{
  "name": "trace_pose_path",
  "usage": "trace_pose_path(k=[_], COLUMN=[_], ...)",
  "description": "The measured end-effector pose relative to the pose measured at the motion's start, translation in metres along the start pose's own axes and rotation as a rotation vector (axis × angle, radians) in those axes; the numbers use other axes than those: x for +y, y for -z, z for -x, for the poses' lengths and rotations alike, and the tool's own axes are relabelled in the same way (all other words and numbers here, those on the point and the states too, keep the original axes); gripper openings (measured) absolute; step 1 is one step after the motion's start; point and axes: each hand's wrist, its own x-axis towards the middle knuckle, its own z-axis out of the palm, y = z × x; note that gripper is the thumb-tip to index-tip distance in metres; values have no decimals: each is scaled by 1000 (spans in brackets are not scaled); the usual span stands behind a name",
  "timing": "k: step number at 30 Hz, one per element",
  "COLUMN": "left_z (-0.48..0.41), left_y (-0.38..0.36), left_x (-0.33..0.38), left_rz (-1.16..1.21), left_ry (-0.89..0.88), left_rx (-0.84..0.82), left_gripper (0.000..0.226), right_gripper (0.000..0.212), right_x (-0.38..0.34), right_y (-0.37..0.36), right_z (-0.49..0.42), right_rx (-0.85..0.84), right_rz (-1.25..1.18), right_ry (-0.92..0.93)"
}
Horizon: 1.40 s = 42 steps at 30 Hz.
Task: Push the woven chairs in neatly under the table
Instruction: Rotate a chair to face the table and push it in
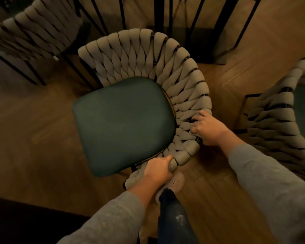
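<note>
Looking down from the head camera, we see a woven chair (148,71) in the middle of the frame. Its thick grey-beige woven backrest curves round the upper and right sides of a dark green seat cushion (123,124). The open front of the seat faces the lower left.

Our left hand (159,167), at lower centre, has its fingers and thumb curled round the near end of the woven back and grips it. Our right hand (209,128), right of centre, grips the outer rim of the same back with its fingers hooked into the weave. Both arms wear grey sleeves (271,182).

A second woven chair (33,34) stands at the upper left, apart from the middle one. A third woven chair (275,124) with a green seat stands at the right edge, just beside our right hand.

Thin black metal legs (158,13) rise along the top of the frame beyond the middle chair. We cannot tell whether they belong to the desk. Everything stands on a wooden floor (33,120).

Below the left hand we see a pale perforated shoe (177,181) and a dark jeans leg (173,217).
</note>
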Motion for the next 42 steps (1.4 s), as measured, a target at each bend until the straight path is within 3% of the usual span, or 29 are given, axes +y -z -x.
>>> trace_pose_path(k=[13, 17, 19, 22, 25, 29, 34, 38, 42], left_z=[127, 164, 176, 181, 171, 130, 62, 41, 33], left_y=[-15, -19, -19, -18, -20, -25, -25, -37, -40], left_x=[-128, -169, -177, -169, -122, -23, 55, 81, 72], left_rz=[-220, -338, -349, -288, -106, 242, 490, 406, 322], left_ry=[-210, -212, -205, -182, -218, -22, 355, 525, 577], left_rx=[-225, -294, -317, -288, -169, 67, 139, 193, 231], left_gripper=[42, 49, 52, 69, 89, 91, 96, 85, 73], right_gripper=[28, 35, 52, 91, 109, 94, 71, 60, 32], right_x=[-211, -271, -281, -251, -181, -72, -25, -7, 0], right_y=[3, 16, 17, 19, 27, 35, 44, 41, 40], right_z=[32, 34, 34, 37, 34, 9, -31, -53, -54], right_rx=[-7, -76, -87, -120, -152, -142, -74, 40, 68], right_rz=[-241, -309, -366, -446, -241, 66, 288, 284, 336], right_ry=[-208, -146, -43, 97, 141, 151, 303, 400, 429])
